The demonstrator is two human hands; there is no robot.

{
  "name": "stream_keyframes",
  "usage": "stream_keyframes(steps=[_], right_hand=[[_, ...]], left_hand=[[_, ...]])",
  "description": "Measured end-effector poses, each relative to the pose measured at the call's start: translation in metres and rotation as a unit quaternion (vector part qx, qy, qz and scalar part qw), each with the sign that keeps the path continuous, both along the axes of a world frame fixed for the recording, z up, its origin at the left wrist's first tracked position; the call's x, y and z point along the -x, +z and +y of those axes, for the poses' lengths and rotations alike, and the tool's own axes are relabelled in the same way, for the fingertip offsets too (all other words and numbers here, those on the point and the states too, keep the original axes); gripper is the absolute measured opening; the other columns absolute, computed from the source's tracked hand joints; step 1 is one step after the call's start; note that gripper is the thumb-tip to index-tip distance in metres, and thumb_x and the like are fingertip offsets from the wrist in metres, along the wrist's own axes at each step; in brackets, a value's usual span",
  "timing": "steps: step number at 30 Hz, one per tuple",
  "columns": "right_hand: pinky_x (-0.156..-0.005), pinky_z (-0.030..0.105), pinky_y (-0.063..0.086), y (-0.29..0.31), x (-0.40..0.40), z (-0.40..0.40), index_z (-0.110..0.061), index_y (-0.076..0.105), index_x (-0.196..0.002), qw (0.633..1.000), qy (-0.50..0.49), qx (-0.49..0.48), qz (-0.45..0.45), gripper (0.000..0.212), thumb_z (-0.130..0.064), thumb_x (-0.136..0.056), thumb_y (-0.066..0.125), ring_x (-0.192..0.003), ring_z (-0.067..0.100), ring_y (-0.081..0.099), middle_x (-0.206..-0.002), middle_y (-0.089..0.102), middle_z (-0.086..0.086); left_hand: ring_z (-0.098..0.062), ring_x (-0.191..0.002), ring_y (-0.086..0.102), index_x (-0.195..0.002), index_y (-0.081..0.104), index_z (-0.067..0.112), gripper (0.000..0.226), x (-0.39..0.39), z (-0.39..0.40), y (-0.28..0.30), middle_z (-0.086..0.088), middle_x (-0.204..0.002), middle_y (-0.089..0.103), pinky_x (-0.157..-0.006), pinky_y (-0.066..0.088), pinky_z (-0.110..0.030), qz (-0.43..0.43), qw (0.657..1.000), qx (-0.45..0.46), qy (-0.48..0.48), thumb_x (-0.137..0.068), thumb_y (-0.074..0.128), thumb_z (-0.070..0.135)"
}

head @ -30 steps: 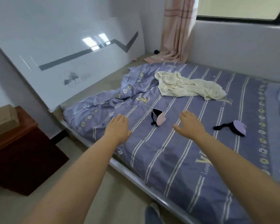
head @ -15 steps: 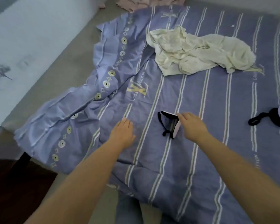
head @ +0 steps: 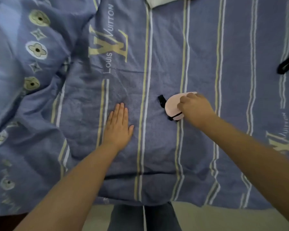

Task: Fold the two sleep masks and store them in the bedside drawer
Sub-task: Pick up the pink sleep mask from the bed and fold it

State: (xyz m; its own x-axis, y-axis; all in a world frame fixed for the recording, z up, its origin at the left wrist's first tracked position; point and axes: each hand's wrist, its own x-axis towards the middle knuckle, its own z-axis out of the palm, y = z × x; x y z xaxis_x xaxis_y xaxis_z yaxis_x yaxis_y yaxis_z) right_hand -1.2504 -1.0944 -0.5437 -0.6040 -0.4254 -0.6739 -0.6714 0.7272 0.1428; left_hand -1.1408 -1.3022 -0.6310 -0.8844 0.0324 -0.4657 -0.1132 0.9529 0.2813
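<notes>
The right hand (head: 194,108) closes its fingers on the soft pink fabric sleep mask (head: 173,105) lying on the blue striped bedsheet (head: 157,155), probably to fold it; left of the mask, the left hand (head: 118,126) rests flat and wide, likely bracing.

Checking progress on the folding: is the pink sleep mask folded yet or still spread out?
Cannot tell for sure. The pink sleep mask lies on the bedsheet under the right hand, which hides much of it.

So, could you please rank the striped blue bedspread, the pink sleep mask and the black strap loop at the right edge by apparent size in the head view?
1. Striped blue bedspread.
2. Pink sleep mask, partly hidden under the right hand.
3. Black strap loop, cut off by the frame, so unsure.
</notes>
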Motion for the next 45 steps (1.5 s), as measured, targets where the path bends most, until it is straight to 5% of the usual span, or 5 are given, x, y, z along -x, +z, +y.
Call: stream_keyframes(steps=[11,18,28,36,45], right_hand=[[-0.039,0.014,0.04,0.082,-0.033,0.011,-0.019,0.054,-0.078,0.563,-0.645,0.5,-0.132,0.022,-0.022,-0.095,0.039,-0.049,0.007,0.047,-0.063,0.049,0.001],[-0.045,0.013,0.038,0.163,-0.047,0.015,-0.024,0.049,-0.071,0.598,-0.559,0.566,-0.095,0.03,-0.025,-0.097,0.033,-0.049,0.002,0.045,-0.064,0.047,-0.001],[-0.092,0.016,0.034,0.318,-0.017,0.04,-0.004,0.048,-0.123,0.753,-0.2,0.603,0.172,0.04,0.002,-0.084,0.051,-0.114,0.018,0.042,-0.124,0.051,0.016],[-0.091,0.046,0.04,0.413,0.007,0.047,0.009,0.066,-0.07,0.759,0.035,0.547,0.352,0.011,0.006,-0.064,0.058,-0.104,0.047,0.055,-0.096,0.067,0.027],[-0.097,0.017,0.04,0.468,-0.005,0.082,-0.009,0.06,-0.045,0.712,-0.088,0.697,0.007,0.02,0.001,-0.061,0.054,-0.11,-0.007,0.051,-0.092,0.064,-0.018]], left_hand=[[-0.013,-0.077,0.056,-0.094,0.06,0.009,0.019,0.035,0.041,0.121,-0.001,-0.081,0.06,-0.07,0.045,-0.025,-0.108,0.874,-0.414,0.231,-0.096,0.044,0.018],[-0.015,-0.061,0.054,-0.07,0.059,0.016,0.039,0.058,0.061,0.248,-0.003,-0.067,0.057,-0.053,0.047,-0.022,-0.039,0.794,-0.517,0.319,-0.098,0.032,0.017],[-0.013,-0.062,0.04,-0.069,0.042,0.016,0.028,0.08,0.061,0.42,0.008,-0.062,0.038,-0.054,0.029,-0.023,0.151,0.948,-0.273,-0.058,-0.097,0.039,0.012],[-0.017,-0.064,0.041,-0.076,0.046,0.009,0.02,0.093,0.044,0.508,0.001,-0.064,0.042,-0.054,0.032,-0.009,0.308,0.918,-0.202,-0.146,-0.095,0.042,0.008],[-0.017,-0.073,0.05,-0.091,0.064,0.003,0.01,0.112,0.013,0.544,-0.002,-0.077,0.058,-0.056,0.034,-0.013,0.4,0.892,-0.125,-0.171,-0.085,0.062,0.01]])
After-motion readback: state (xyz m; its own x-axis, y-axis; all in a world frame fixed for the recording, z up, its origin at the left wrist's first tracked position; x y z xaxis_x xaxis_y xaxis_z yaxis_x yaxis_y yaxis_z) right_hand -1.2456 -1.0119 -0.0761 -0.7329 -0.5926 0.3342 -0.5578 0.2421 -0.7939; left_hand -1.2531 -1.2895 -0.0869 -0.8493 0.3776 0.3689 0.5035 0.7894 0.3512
